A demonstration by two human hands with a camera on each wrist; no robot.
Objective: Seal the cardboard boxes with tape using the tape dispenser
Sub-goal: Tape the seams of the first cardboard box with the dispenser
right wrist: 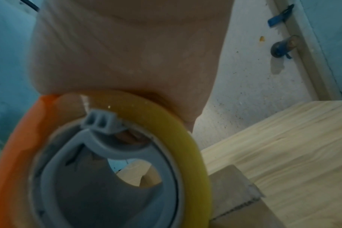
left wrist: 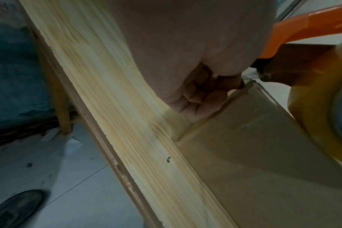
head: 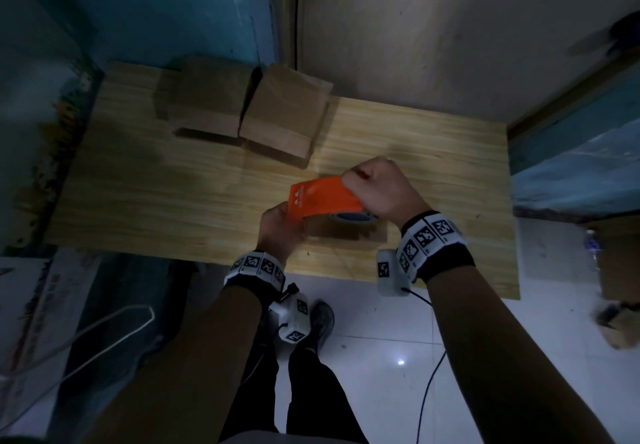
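Under both hands, tape dispenser is gripped by right hand and left hand, apparently on a box, long axis running left-right.

Dim, grainy pictures throughout; edges warp and blur, and both wrist views are soft.

Left hand and right hand both curled, gripping close together

The left hand fills the top, fingers curled at the box edge — the orange dispenser and yellowish tape roll just beside. The box lies on a pale wooden table; a dark shoe stands on the tiled floor below.
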